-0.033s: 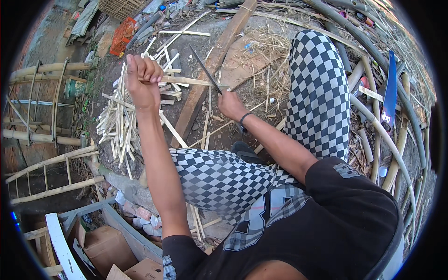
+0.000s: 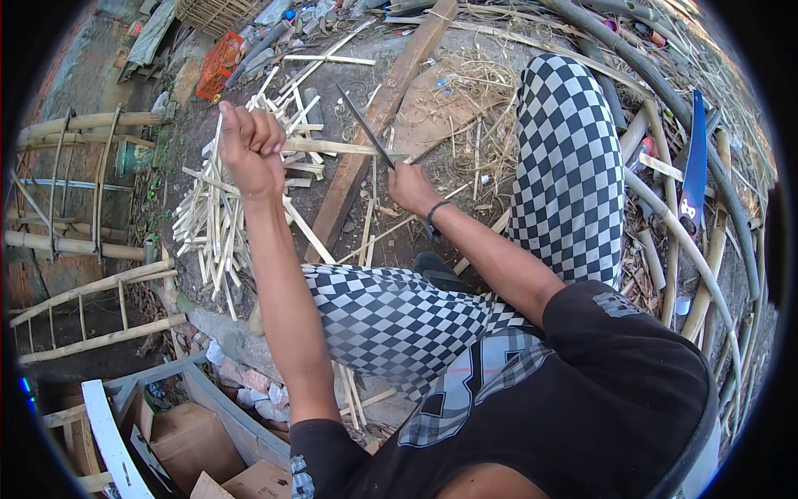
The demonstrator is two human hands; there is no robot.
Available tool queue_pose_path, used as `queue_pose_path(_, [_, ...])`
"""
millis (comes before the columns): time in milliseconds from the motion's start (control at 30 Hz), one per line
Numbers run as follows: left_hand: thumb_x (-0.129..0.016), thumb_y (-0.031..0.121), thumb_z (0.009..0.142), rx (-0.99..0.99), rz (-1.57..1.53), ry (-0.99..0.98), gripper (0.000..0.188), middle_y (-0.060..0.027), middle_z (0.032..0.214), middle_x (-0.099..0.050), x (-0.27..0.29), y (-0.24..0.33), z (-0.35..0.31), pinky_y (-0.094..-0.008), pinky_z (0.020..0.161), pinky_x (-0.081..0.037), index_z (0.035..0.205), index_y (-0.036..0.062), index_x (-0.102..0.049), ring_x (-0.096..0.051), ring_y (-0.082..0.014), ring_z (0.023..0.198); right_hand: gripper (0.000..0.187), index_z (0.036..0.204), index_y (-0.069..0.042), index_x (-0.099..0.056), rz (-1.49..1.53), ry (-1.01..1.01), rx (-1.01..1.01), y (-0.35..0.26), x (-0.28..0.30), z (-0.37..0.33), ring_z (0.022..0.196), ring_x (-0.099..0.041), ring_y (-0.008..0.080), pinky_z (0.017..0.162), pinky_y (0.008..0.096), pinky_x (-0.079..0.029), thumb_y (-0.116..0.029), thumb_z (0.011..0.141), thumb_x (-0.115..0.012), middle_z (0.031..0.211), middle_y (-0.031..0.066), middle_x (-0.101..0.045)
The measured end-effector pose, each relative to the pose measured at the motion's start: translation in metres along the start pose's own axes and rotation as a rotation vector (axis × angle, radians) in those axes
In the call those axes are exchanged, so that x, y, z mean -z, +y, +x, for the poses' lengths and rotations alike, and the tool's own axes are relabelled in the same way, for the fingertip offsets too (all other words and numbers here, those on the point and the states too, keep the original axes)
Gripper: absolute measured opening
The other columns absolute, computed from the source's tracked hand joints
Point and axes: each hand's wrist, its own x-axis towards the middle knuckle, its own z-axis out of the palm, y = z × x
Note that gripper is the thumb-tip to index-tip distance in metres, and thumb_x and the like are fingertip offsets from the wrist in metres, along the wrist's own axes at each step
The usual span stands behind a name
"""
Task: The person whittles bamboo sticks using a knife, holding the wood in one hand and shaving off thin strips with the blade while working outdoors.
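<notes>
My left hand (image 2: 251, 151) is closed around one end of a pale bamboo strip (image 2: 332, 147), with the thumb pointing up. The strip runs across to my right hand (image 2: 413, 188), where its other end meets the knife. That long dark knife (image 2: 362, 121) is gripped in my right hand, its blade slanting up and left across the strip. The knife's handle is hidden by my fingers. Beneath the strip lies a brown wooden beam (image 2: 359, 158). Under and beside my left wrist, a heap of split bamboo sticks (image 2: 214, 218) is spread on the ground.
Curly shavings (image 2: 482, 87) lie beside a flat brown board (image 2: 436, 108). A blue-bladed saw (image 2: 695, 158) rests among bamboo poles (image 2: 665, 216) on the right. An orange crate (image 2: 219, 66) stands far left; cardboard boxes (image 2: 195, 445) sit near left. My checkered legs flank the work spot.
My left hand has shifted slightly to the left and down, drawing the bamboo strip a little with it. The right hand and knife stay nearly in place.
</notes>
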Motion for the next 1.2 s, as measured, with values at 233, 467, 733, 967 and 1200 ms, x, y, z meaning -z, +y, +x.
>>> queue_pose_path(233, [-0.029,0.047,0.106,-0.096,0.006,0.328,0.054,0.0034,0.052,-0.017,-0.003,-0.006,0.000,-0.0277,0.044,-0.014,0.061,0.0168,-0.020,-0.012,-0.0106,0.046,0.032,0.089,0.009,-0.067,-0.009,-0.036,-0.095,0.010,-0.003,0.015,0.089,-0.065,0.0481,0.083,0.0526,-0.052,-0.019,0.091,-0.051,0.086,0.0345,-0.064])
queue_pose_path(467, [-0.026,0.047,0.106,-0.106,0.058,0.487,0.054,0.0032,0.051,-0.016,0.011,-0.012,-0.004,-0.0281,0.044,-0.012,0.061,0.0172,-0.017,-0.011,-0.0108,0.045,0.025,0.089,0.004,-0.063,0.025,-0.024,0.115,-0.063,-0.003,-0.011,0.076,-0.065,0.0481,0.074,0.0544,-0.052,-0.017,0.091,-0.050,0.076,0.0305,-0.064])
queue_pose_path(733, [-0.028,0.042,0.105,-0.078,0.048,0.471,0.051,0.0029,0.051,-0.016,0.018,-0.022,-0.009,-0.0291,0.045,-0.012,0.062,0.0176,-0.018,-0.010,-0.0113,0.046,0.025,0.092,0.005,-0.061,0.036,-0.001,0.047,0.018,-0.025,0.013,0.076,-0.063,0.0503,0.071,0.0560,-0.051,-0.017,0.092,-0.049,0.074,0.0314,-0.063])
queue_pose_path(967, [-0.027,0.041,0.105,-0.114,0.091,0.493,0.048,0.0026,0.051,-0.016,0.026,-0.009,-0.020,-0.0290,0.044,-0.013,0.063,0.0174,-0.019,-0.011,-0.0113,0.045,0.024,0.098,0.005,-0.058,-0.016,-0.040,0.240,-0.048,-0.017,-0.016,0.070,-0.063,0.0494,0.068,0.0552,-0.052,-0.017,0.093,-0.050,0.068,0.0288,-0.062])
queue_pose_path(1200, [-0.027,0.041,0.105,-0.094,0.050,0.512,0.049,0.0029,0.051,-0.016,0.021,-0.021,-0.014,-0.0288,0.044,-0.013,0.063,0.0171,-0.019,-0.011,-0.0112,0.045,0.023,0.093,0.005,-0.062,-0.140,-0.058,-0.013,0.003,-0.012,0.005,0.078,-0.065,0.0471,0.074,0.0554,-0.051,-0.015,0.091,-0.051,0.078,0.0304,-0.064])
